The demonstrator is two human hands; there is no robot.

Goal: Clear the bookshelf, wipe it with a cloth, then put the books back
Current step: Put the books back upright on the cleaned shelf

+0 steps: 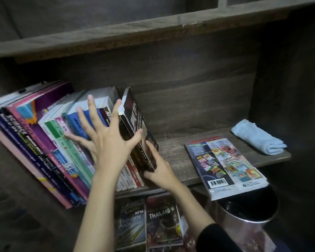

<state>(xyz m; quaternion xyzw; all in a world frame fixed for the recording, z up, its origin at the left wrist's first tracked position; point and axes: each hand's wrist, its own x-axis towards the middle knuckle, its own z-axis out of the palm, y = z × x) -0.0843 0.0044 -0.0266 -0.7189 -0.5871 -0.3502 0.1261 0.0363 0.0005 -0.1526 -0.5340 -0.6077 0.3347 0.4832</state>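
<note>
A row of books (49,135) leans to the left on the wooden shelf (173,157). My left hand (105,142) is spread flat with straight fingers against the spines of the row. A black book (138,128) stands tilted at the right end of the row, and my right hand (158,171) grips its lower edge. A magazine (224,164) lies flat on the shelf to the right, overhanging the front edge. A folded light-blue cloth (256,137) rests at the far right of the shelf.
Below the shelf lie two books, one marked SPM (131,226) and one marked THAILAND (162,222). A shiny metal bin (247,219) stands under the magazine's overhang. The upper shelf board (153,31) runs overhead, and a dark side panel (289,88) closes the right.
</note>
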